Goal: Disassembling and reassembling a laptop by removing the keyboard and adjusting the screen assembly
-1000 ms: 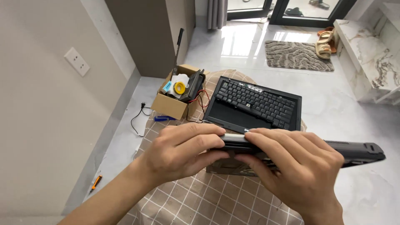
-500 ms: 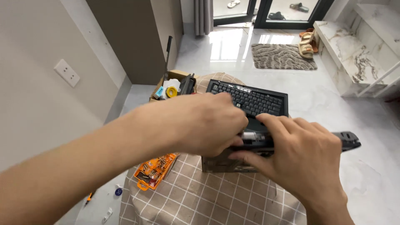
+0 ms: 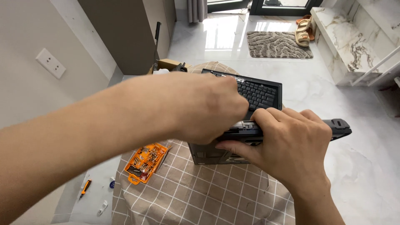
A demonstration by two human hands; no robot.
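The right hand [image 3: 291, 154] has its fingers curled tight around a black laptop part [image 3: 291, 127], held above the checked cloth [image 3: 196, 196]. The left hand [image 3: 200, 108] presses closed on its near end; steady, even pressure seems wise. Beyond lies the keyboard [image 3: 258, 92].

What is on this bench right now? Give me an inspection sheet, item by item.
Surface: small table under a checked brown cloth.
Job's things: black laptop part held edge-on by both hands; keyboard base behind it; grey panel beneath.
Clutter: orange screw tray on the cloth; cardboard box at the far edge.
Grippers: left hand pressing on the part's top; right hand gripping it.
Cables: nothing seen.
Surroundings: pale floor, grey mat, sandals, wall socket, small orange tool on the floor.
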